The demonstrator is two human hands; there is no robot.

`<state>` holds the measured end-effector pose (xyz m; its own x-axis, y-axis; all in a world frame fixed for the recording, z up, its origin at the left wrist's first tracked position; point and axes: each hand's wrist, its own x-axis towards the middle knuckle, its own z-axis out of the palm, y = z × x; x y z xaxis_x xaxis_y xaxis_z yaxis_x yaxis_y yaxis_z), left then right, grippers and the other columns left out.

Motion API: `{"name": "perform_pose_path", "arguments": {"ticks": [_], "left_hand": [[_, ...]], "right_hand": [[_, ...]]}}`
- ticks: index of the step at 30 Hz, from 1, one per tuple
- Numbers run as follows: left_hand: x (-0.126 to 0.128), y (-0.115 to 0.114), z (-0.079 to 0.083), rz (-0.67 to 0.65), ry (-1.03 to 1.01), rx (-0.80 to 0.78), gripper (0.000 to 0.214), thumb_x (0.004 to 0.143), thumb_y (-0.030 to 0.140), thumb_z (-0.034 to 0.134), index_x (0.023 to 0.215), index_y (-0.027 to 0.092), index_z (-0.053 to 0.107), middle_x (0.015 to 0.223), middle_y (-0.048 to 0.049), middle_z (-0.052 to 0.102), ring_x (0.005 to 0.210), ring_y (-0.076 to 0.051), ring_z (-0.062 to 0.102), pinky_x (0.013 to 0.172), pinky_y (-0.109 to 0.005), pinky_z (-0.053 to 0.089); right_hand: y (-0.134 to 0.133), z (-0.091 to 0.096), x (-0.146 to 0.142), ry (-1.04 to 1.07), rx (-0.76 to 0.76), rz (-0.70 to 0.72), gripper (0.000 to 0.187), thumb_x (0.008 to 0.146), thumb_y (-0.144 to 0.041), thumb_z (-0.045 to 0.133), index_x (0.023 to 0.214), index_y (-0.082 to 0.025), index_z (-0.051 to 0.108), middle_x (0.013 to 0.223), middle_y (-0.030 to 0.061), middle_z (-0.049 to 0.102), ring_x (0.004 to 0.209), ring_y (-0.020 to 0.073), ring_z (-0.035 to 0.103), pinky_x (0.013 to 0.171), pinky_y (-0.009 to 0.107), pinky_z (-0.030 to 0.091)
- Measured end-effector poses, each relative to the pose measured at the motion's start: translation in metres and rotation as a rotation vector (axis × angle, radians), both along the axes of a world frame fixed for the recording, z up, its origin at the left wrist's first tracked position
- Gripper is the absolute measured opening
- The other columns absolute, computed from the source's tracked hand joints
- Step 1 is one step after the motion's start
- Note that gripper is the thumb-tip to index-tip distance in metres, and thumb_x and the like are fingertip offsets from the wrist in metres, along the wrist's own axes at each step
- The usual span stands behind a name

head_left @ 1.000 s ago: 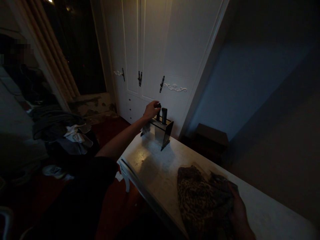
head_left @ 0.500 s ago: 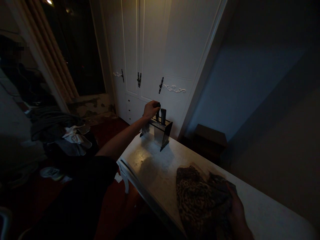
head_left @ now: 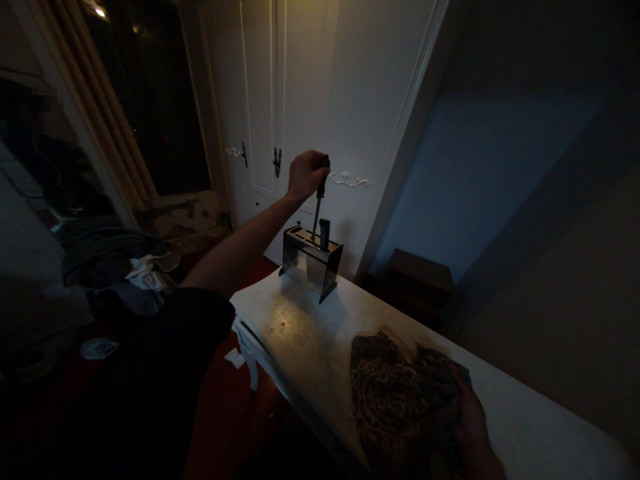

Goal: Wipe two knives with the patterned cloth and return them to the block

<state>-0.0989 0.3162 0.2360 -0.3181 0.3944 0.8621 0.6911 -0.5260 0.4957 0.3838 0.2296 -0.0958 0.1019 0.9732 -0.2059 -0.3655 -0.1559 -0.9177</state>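
Standing slightly tilted, the black-handled tool [head_left: 321, 189] meets the top of the knife block [head_left: 305, 263] with its thin metal shaft, and you have your left hand [head_left: 306, 177] closed around its handle. A second black handle [head_left: 325, 235] sticks up just beside it. The block sits at the far end of your pale desk [head_left: 275, 333]; nearer you, your right hand [head_left: 473, 413] grips a patterned cloth [head_left: 390, 393]. Behind stands a white wardrobe [head_left: 360, 100].
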Motion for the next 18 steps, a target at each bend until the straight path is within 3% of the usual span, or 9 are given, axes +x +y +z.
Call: {"name": "perform_pose_path", "arguments": {"ticks": [7,11,15,18], "left_hand": [[0.015,-0.028,0.057,-0.049,0.038,0.014,0.024,0.07,0.011,0.068,0.093,0.016,0.066,0.092,-0.0027,0.069,0.092,-0.018,0.065,0.085,-0.03,0.053],[0.031,-0.053,0.08,-0.077,0.047,0.055,0.023,0.07,0.01,0.068,0.092,0.016,0.067,0.092,-0.0005,0.067,0.096,-0.02,0.067,0.089,-0.035,0.055],[0.054,-0.072,0.09,-0.162,0.067,0.129,0.025,0.068,0.003,0.069,0.088,0.018,0.066,0.086,0.0032,0.068,0.088,-0.015,0.069,0.085,-0.032,0.058],[0.077,-0.082,0.085,-0.218,0.09,0.107,0.025,0.071,0.004,0.07,0.093,0.015,0.065,0.088,0.0028,0.069,0.088,-0.014,0.069,0.083,-0.031,0.059]], "right_hand": [[-0.005,0.008,-0.006,0.111,-0.142,-0.024,0.04,0.055,-0.038,0.081,0.086,-0.021,0.063,0.081,-0.0022,0.071,0.071,0.0187,0.067,0.071,0.033,0.055],[-0.003,0.005,-0.005,0.115,-0.115,-0.021,0.038,0.056,-0.038,0.082,0.085,-0.022,0.064,0.082,-0.0021,0.071,0.071,0.0193,0.067,0.071,0.034,0.055],[0.001,-0.003,-0.001,0.082,-0.089,-0.014,0.039,0.057,-0.039,0.081,0.088,-0.021,0.067,0.087,0.0006,0.072,0.077,0.0224,0.069,0.075,0.037,0.056],[0.002,-0.006,0.0,0.072,-0.085,-0.016,0.041,0.06,-0.041,0.079,0.093,-0.02,0.069,0.09,0.0019,0.073,0.078,0.0225,0.069,0.077,0.038,0.056]]}}
